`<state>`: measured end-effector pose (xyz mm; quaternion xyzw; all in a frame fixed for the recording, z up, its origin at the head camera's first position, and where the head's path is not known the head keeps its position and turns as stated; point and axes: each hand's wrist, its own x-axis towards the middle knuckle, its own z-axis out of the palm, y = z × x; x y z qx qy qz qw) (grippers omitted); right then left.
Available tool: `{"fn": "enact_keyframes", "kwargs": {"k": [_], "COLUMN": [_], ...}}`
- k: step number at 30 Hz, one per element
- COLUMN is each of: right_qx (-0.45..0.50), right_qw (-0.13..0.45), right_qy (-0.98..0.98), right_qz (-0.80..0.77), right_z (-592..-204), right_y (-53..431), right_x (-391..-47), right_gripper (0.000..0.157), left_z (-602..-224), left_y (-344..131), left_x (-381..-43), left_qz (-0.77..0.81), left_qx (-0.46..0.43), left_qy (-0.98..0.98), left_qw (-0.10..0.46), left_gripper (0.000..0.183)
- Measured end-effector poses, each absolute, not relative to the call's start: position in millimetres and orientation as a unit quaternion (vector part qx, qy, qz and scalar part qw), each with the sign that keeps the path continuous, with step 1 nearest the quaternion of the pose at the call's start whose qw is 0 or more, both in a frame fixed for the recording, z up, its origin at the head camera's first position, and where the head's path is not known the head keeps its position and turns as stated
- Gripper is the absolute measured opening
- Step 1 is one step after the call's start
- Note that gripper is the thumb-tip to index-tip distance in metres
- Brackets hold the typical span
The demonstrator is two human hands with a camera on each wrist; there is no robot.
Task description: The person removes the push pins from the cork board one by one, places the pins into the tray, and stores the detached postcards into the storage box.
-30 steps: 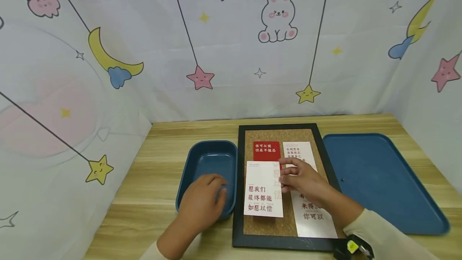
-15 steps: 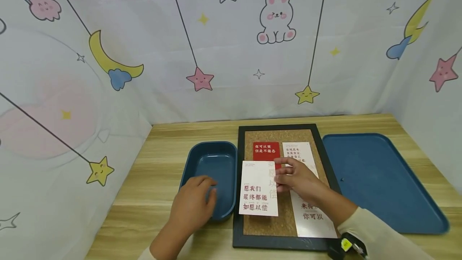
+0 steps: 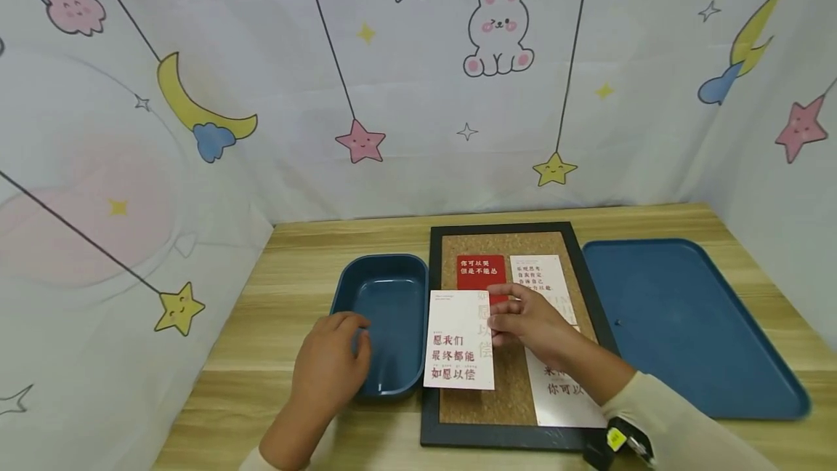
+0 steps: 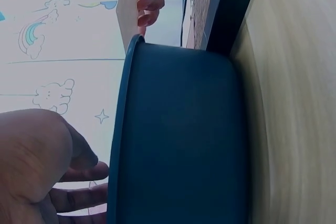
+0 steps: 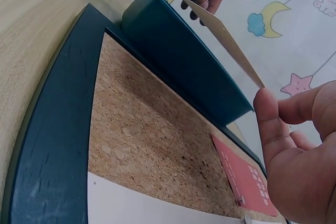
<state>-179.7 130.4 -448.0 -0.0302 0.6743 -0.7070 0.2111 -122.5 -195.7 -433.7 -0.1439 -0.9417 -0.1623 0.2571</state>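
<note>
Pinched at its right edge by my right hand [image 3: 532, 322], a white card [image 3: 458, 340] with red characters is held raised over the left side of the framed corkboard [image 3: 484, 409]. In the right wrist view the card [image 5: 226, 38] appears nearly edge-on, apart from the cork. My left hand [image 3: 333, 362] hovers at the left rim of the deep blue bin [image 3: 392, 325], its fingers loosely bent and holding nothing. A red card [image 3: 477, 267] lies on the board's upper left, partly hidden. White cards [image 3: 565, 409] line the board's right side, partly covered by my right hand and forearm.
A shallow blue tray [image 3: 693, 325] lies right of the board, with a small dark speck on it. The bin stands against the board's left edge on the wooden table [image 3: 261, 355]. A white printed curtain [image 3: 418, 187] encloses the back and sides.
The white card has shifted left with my right hand, toward the bin. My left hand has drawn back left, from over the bin to its left rim.
</note>
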Motion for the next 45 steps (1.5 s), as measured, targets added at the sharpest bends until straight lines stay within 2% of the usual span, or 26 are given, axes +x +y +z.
{"fn": "enact_keyframes", "kwargs": {"k": [11,21,39,45], "right_qx": [-0.024,-0.009,-0.012,-0.004], "right_qw": [0.21,0.21,0.218,0.217], "right_qy": [0.672,0.673,0.664,0.661], "right_qz": [-0.709,-0.709,-0.715,-0.719], "right_z": [-447,-449,-449,-450], "right_y": [125,119,109,105], "right_x": [-181,-181,-182,-183], "right_gripper": [0.06,0.059,0.057,0.056], "left_z": [-434,-437,-434,-436], "left_y": [-205,-212,-226,-228], "left_x": [-126,-123,-125,-129], "left_qz": [-0.159,-0.156,-0.187,-0.208], "left_qx": [-0.088,-0.001,0.04,0.04], "left_qy": [-0.945,-0.966,-0.976,-0.973], "left_qw": [0.272,0.208,0.103,0.089], "left_gripper": [0.015,0.028,0.031,0.032]}}
